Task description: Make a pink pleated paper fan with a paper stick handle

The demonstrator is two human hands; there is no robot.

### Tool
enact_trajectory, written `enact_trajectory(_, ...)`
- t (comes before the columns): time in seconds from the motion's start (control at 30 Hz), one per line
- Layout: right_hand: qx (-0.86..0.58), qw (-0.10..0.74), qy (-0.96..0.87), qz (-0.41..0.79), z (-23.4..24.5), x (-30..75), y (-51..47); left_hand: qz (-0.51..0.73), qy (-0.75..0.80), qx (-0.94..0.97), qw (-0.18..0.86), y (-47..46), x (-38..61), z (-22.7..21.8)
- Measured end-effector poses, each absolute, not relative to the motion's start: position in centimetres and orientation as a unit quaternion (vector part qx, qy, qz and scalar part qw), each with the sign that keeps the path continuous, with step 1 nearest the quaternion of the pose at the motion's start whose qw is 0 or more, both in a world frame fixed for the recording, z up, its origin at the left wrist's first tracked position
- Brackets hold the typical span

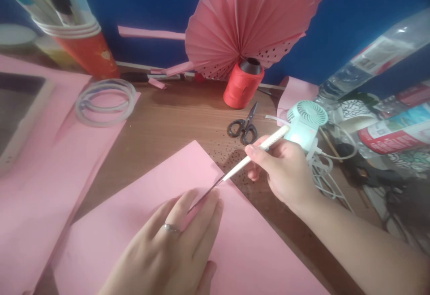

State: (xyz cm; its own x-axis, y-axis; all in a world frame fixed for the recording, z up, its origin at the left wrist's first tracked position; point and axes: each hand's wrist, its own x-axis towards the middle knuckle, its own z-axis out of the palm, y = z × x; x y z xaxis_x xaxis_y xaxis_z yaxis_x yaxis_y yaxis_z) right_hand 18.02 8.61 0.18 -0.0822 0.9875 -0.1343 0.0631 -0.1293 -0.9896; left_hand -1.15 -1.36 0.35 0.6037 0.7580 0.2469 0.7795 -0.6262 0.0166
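My left hand [174, 245] lies flat with fingers stretched out on a pink paper sheet [248, 250] on the wooden table, a ring on one finger. My right hand [285, 169] pinches a thin white-handled tool [248, 158] with a dark pointed tip. The tip rests on the paper right beside my left fingertips, near the sheet's upper right edge.
Black scissors [244, 127], a red thread spool [240, 84], a pleated pink paper fan [251, 17] and a mint hand fan [305, 122] lie beyond. More pink paper [36, 169], clear rings [105, 102], a red cup [90, 48] stand left; bottles [372, 57] and clutter right.
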Motion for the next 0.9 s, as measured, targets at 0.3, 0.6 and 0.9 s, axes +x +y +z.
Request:
enact_trajectory(0.3,-0.528,0.423,-0.504,0.537,0.21,18.12,8.64,-0.131,-0.422,-0.896,0.052,-1.54,-1.29,0.48)
enact_trajectory(0.6,-0.521,0.435,-0.491,0.546,-0.24,18.46,8.93,-0.134,-0.431,-0.891,0.039,-1.72,-1.34,0.22)
enact_trajectory(0.9,-0.513,0.435,-0.490,0.555,-0.21,18.47,8.72,-0.142,-0.453,-0.880,0.019,-1.77,-1.18,0.15)
